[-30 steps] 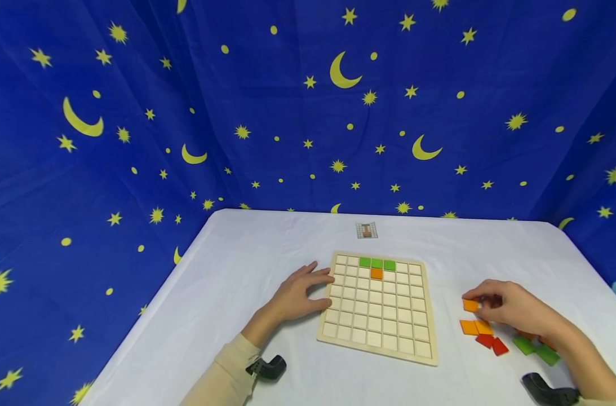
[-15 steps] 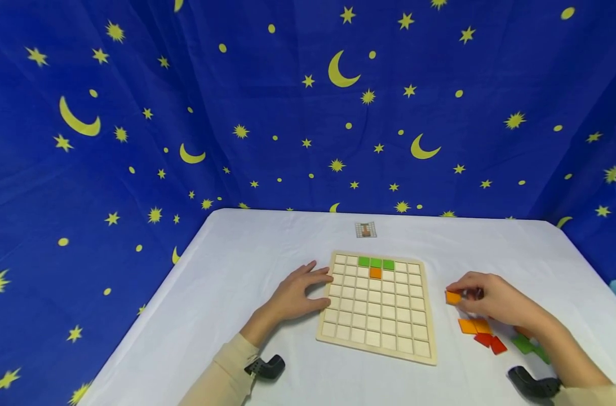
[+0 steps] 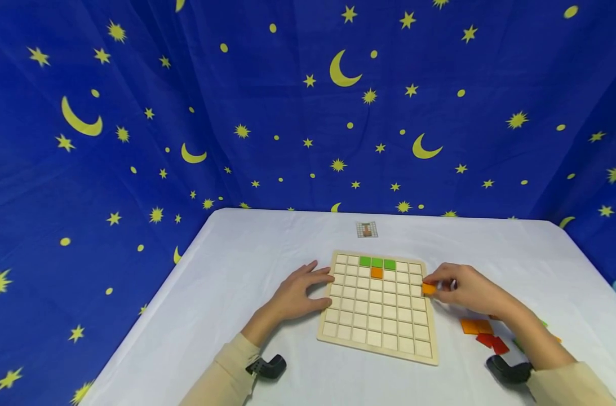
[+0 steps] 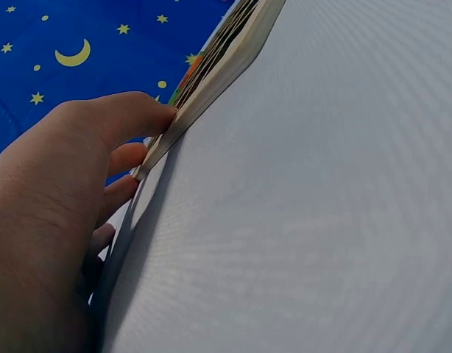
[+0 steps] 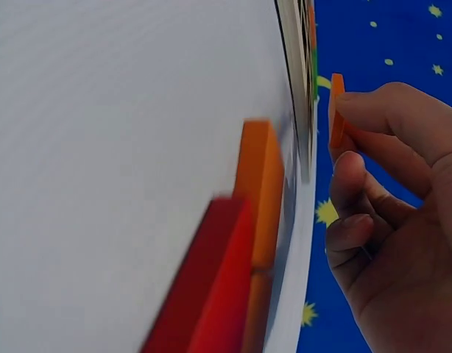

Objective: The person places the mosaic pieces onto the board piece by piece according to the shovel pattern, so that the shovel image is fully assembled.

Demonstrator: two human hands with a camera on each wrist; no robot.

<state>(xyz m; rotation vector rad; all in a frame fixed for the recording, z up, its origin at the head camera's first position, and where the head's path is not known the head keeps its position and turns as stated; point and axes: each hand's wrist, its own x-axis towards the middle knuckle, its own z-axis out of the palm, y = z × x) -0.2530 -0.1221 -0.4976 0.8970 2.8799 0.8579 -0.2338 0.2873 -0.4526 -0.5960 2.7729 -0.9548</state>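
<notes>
A wooden grid board lies on the table, with three green tiles side by side in its far row and an orange tile below the middle one. My left hand rests at the board's left edge, thumb and fingertips touching the rim, its fingers spread and fairly straight. My right hand pinches another orange tile between thumb and fingers, at the board's right edge. In the right wrist view that pinched tile is held up off the table.
Right of the board lie orange tiles and red tiles, with green ones partly hidden under the right forearm. A small pattern card lies beyond the board. A blue star-patterned curtain stands behind the white table.
My right hand has carried the pinched orange tile left and away from the loose tiles, up to the board's right edge. The left hand stays where it was.
</notes>
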